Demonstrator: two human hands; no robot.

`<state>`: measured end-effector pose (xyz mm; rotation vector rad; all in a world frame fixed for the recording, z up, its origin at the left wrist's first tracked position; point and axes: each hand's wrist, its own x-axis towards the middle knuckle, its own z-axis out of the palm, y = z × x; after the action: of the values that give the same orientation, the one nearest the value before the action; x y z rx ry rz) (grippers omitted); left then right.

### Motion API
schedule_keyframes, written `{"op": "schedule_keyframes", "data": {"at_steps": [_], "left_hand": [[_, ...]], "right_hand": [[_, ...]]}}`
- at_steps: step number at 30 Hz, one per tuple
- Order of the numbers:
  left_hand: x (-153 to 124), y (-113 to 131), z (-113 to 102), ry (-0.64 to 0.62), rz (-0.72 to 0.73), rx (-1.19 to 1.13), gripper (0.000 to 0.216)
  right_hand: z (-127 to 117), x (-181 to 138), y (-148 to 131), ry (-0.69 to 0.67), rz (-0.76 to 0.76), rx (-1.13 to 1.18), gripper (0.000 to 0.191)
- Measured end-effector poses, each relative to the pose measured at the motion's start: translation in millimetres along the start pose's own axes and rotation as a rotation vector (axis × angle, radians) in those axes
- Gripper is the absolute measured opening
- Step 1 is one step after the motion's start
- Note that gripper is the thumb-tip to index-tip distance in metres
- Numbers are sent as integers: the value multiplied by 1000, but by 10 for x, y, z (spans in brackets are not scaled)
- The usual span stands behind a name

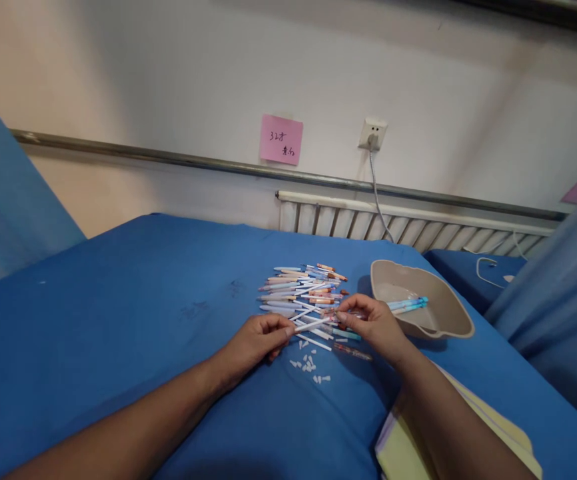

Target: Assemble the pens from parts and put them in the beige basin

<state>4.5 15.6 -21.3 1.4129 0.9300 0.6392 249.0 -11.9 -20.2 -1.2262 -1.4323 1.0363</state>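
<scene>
A slim white pen refill stretches between my two hands above the blue cover. My left hand is closed on its left end, thumb against the fingers. At the other end, my right hand pinches around the tip; small details between those fingertips are hidden. Just beyond and beneath lies a pile of pen parts, with pale barrels, white refills and orange-brown pieces. Several small white plugs are scattered nearer to me. A clear, dark-patterned pen barrel rests below my right hand.
A beige basin stands to the right, with blue pens in it. Yellow folded cloth lies under my right forearm. Behind the blue-covered surface are a radiator and a wall socket with a plugged-in cord.
</scene>
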Motion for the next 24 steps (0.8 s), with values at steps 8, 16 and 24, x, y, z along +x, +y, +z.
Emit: {"op": "schedule_keyframes", "data": {"at_steps": [8, 16, 24], "left_hand": [[-45, 38, 102, -13, 8, 46, 34], [-36, 18, 125, 108, 29, -11, 27], [-32, -14, 98, 73, 26, 27, 27]], "right_hand": [[192, -72, -79, -134, -2, 139, 27], [299, -118, -70, -159, -64, -21, 18], [361, -142, -87, -136, -121, -160, 12]]}}
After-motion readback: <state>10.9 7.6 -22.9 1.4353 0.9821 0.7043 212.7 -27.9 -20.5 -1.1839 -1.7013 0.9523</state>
